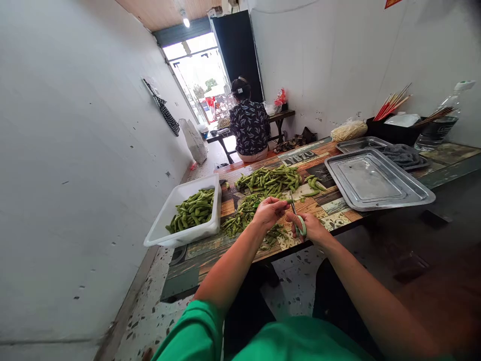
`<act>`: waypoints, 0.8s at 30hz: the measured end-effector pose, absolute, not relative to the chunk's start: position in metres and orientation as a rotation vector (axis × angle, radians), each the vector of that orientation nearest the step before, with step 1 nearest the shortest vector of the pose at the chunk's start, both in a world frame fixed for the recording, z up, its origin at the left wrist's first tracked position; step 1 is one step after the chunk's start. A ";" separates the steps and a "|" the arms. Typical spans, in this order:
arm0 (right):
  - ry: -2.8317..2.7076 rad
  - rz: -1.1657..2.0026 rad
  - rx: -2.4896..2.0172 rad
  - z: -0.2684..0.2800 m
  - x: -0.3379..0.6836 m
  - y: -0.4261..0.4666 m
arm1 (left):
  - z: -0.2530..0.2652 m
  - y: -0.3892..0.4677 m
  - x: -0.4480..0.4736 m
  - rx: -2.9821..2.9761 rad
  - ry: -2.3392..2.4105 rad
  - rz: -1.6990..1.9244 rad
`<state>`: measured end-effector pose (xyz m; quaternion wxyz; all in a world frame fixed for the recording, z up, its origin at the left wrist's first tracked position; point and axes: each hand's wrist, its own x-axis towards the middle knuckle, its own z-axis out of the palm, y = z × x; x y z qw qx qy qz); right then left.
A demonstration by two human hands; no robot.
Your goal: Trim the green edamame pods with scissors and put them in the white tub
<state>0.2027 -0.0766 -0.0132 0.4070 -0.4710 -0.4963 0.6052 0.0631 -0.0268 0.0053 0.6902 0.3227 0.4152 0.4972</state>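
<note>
My left hand (pixel 269 211) pinches a green bean pod (pixel 288 201), likely edamame, with its end at the scissor blades. Green-handled scissors (pixel 300 226) are gripped in my right hand (pixel 308 228), blades pointing away from me and close to the pod. Beyond my hands lies a heap of green pods (pixel 268 180) on the patterned table. Cut scraps (pixel 240 220) are strewn under and left of my left hand. A few loose pods (pixel 313 185) sit to the right of the heap. At the left, a white plastic tub (pixel 158 231) holds many pods.
A metal tray (pixel 379 180) rests on the table's right side, a second tray with dark netting behind it. Farther back are a black box with skewers (pixel 394 125), a bagged bundle (pixel 348 131) and a water bottle (pixel 438 130). A seated person (pixel 249 125) faces away at another table.
</note>
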 end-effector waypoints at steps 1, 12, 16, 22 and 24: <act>-1.253 1.497 -1.203 -0.013 0.202 -0.076 | 0.004 -0.028 0.064 0.714 0.931 1.120; -1.163 1.509 -1.282 -0.036 0.211 -0.067 | 0.051 -0.014 -0.052 1.420 2.084 1.773; -1.123 1.552 -1.262 -0.032 0.211 -0.070 | 0.088 -0.007 -0.131 1.530 2.710 1.154; -0.976 1.595 -1.218 -0.032 0.211 -0.067 | 0.049 0.012 -0.055 2.310 2.012 0.711; -0.977 1.590 -1.236 -0.031 0.210 -0.068 | 0.025 0.018 -0.005 2.466 1.765 0.542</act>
